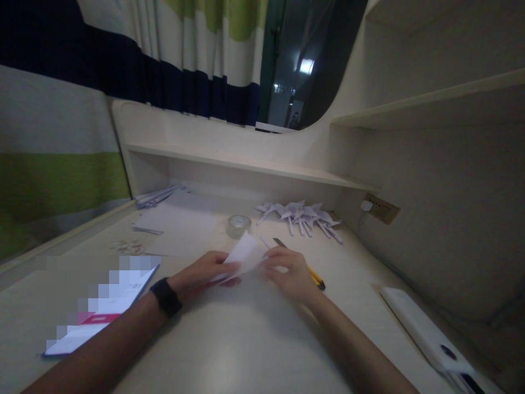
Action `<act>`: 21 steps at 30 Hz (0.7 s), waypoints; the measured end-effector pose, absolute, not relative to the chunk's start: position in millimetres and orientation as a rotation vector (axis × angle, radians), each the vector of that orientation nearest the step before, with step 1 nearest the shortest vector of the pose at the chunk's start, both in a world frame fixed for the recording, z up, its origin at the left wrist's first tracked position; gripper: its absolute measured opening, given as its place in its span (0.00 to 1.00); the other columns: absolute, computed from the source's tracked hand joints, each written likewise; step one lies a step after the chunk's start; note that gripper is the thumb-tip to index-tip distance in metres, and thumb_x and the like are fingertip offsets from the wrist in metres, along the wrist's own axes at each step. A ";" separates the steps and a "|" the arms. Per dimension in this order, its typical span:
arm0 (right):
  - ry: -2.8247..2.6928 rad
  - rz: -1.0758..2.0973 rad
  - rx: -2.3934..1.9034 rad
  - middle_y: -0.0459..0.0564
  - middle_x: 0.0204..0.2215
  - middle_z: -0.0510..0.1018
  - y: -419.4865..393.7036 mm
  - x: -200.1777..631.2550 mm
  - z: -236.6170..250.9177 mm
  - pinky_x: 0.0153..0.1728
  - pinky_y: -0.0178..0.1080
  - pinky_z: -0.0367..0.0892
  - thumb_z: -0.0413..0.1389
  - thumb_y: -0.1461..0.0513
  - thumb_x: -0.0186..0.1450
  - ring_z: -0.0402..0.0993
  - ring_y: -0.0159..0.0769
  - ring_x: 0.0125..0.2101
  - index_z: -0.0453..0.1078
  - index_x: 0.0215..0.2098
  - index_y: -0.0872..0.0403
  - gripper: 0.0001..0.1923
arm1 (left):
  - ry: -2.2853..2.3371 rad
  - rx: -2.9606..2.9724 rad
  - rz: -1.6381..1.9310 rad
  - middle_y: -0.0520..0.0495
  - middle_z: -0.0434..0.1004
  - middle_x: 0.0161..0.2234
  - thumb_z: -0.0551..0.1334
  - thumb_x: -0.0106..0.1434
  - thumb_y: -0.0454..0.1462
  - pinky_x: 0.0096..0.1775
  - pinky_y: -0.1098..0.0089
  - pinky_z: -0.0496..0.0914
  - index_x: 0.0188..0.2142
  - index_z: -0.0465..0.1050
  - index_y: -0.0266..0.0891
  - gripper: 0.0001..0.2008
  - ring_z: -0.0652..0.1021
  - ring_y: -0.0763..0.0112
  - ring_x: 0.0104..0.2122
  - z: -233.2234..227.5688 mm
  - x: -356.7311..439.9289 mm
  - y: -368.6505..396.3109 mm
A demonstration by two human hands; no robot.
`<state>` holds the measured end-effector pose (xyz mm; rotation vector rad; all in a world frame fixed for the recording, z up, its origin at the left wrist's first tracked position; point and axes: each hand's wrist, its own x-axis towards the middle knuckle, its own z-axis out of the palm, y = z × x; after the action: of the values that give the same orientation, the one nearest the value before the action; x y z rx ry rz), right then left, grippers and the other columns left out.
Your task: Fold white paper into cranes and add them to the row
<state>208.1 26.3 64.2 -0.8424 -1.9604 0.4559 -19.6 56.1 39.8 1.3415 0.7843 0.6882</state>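
You're pinching the white paper piece [245, 256] with both hands just above the worktop [229, 339]: left hand [200, 275] grip clamped on its lower left edge, right hand [287, 272] fingers closed on its right corner. Risk: uneven pull is likely skewing or tearing the fold. The yellow utility knife [311, 275] is lying under your right hand, so you could nick yourself.

Matt white paper sheet [246, 254] over smooth, faintly glossy desk [229, 350]

White folded paper [246, 254] pinched between left hand [205, 273] and right hand [287, 273] above pale desk [246, 339].
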 end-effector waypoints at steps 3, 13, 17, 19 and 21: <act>-2.119 0.320 -0.746 0.49 0.33 0.77 18.7 209.9 62.7 0.36 0.34 0.68 0.57 0.63 0.61 0.74 0.33 0.33 0.77 0.31 0.51 0.06 | 0.871 1.292 0.787 0.39 0.78 0.38 0.65 0.54 0.48 0.39 0.64 0.70 0.40 0.74 0.31 0.23 0.77 0.60 0.36 42.6 -21.2 55.8; -2.263 0.825 -0.792 0.48 0.44 0.77 27.1 223.0 55.1 0.47 0.41 0.65 0.64 0.67 0.51 0.73 0.38 0.44 0.77 0.26 0.51 0.05 | 0.757 1.280 1.020 0.37 0.77 0.44 0.69 0.51 0.41 0.41 0.60 0.71 0.47 0.71 0.33 0.25 0.78 0.57 0.39 43.6 -32.7 60.9; -1.799 1.209 -0.799 0.49 0.48 0.75 43.9 228.2 43.8 0.47 0.45 0.64 0.65 0.63 0.50 0.72 0.41 0.45 0.77 0.23 0.51 0.02 | 0.802 1.346 1.026 0.38 0.77 0.44 0.70 0.50 0.39 0.43 0.59 0.70 0.44 0.72 0.33 0.23 0.77 0.56 0.40 41.3 -31.2 62.2; -1.538 1.328 -0.826 0.51 0.45 0.77 50.6 225.1 30.0 0.41 0.45 0.67 0.66 0.63 0.48 0.75 0.40 0.39 0.77 0.22 0.51 0.03 | 0.830 1.369 1.021 0.38 0.78 0.43 0.69 0.49 0.38 0.42 0.59 0.70 0.44 0.71 0.32 0.22 0.77 0.55 0.40 40.2 -28.2 61.2; -1.363 1.373 -0.807 0.52 0.42 0.79 54.0 219.8 17.2 0.42 0.44 0.66 0.66 0.64 0.47 0.75 0.38 0.37 0.77 0.22 0.52 0.04 | 0.838 1.375 1.012 0.38 0.78 0.43 0.70 0.49 0.38 0.41 0.59 0.70 0.44 0.71 0.32 0.23 0.77 0.55 0.40 38.8 -24.4 59.3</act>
<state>219.8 54.0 17.2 -0.8066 -1.3631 1.3731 -24.4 59.3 38.8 1.3752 0.8375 1.0124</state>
